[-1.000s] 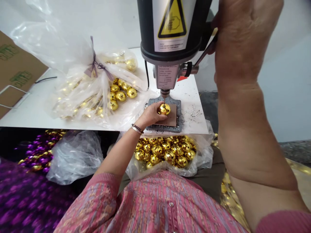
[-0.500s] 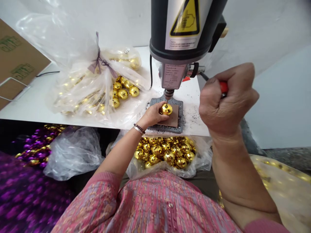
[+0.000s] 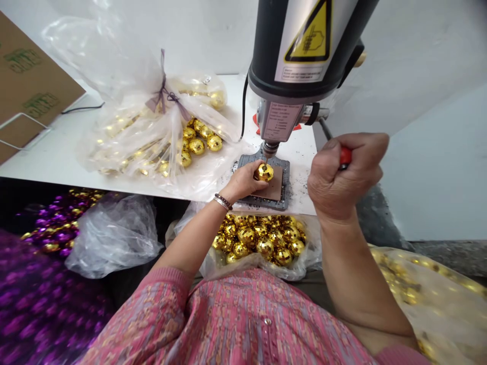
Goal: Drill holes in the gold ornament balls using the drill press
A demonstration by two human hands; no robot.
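My left hand (image 3: 243,183) pinches a gold faceted ball (image 3: 265,172) and holds it on the brown pad of the drill press base (image 3: 283,183). The drill bit (image 3: 267,158) touches the top of the ball. Above it hangs the black drill press head (image 3: 297,50) with a yellow warning label. My right hand (image 3: 344,175) is a fist around the red-handled feed lever (image 3: 344,156), pulled low to the right of the press.
A clear bag of gold balls (image 3: 160,137) lies on the white table (image 3: 49,157) at left. Another open bag of gold balls (image 3: 262,241) rests in my lap. Purple beads (image 3: 49,230), a crumpled plastic bag (image 3: 114,235) and a cardboard box (image 3: 26,86) lie further left.
My right hand has pulled the lever down from high beside the press head to table height. The drill bit has come down onto the ball. My left hand keeps holding the ball.
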